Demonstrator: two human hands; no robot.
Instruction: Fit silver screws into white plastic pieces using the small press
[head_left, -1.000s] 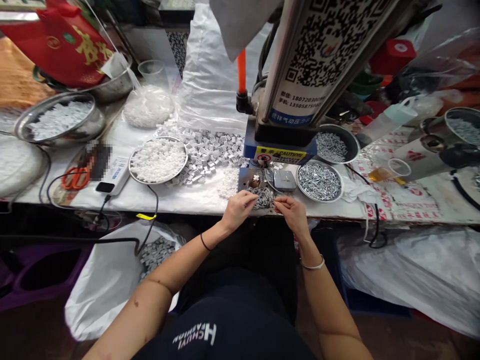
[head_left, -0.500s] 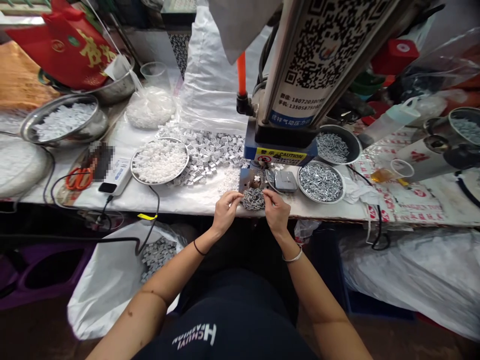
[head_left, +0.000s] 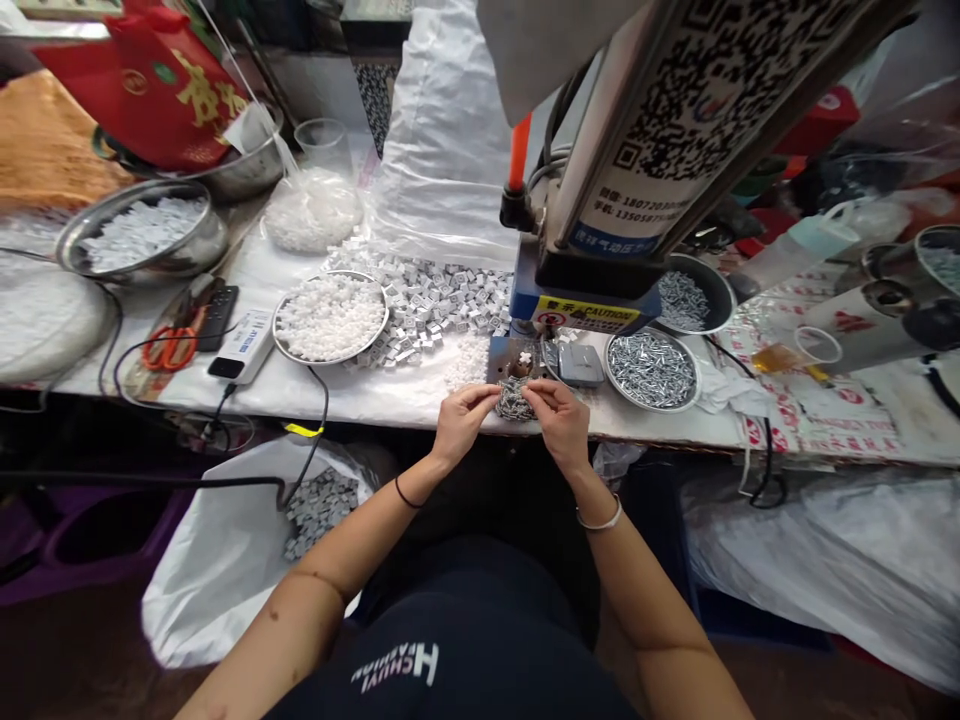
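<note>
My left hand (head_left: 465, 420) and my right hand (head_left: 561, 420) meet at the table's front edge, fingertips pinched close together. Just below them lies a small heap of silvery screws (head_left: 514, 402) on a dark metal press plate (head_left: 510, 360). A tiny white cross-shaped piece (head_left: 525, 357) rests on that plate, beyond my fingertips. Whatever my fingers may hold is too small or too hidden to make out. A steel dish of screws (head_left: 651, 370) stands to the right of my right hand.
A pneumatic press column (head_left: 712, 100) with a QR label rises behind the plate. Left of it are a steel dish of white beads (head_left: 330, 318) and a spread of small square grey pieces (head_left: 427, 305). A white sack (head_left: 225, 570) holding similar pieces sits below the table edge.
My hands have drawn closer together above the screws, with the fingertips nearly meeting. The whole view has shifted slightly.
</note>
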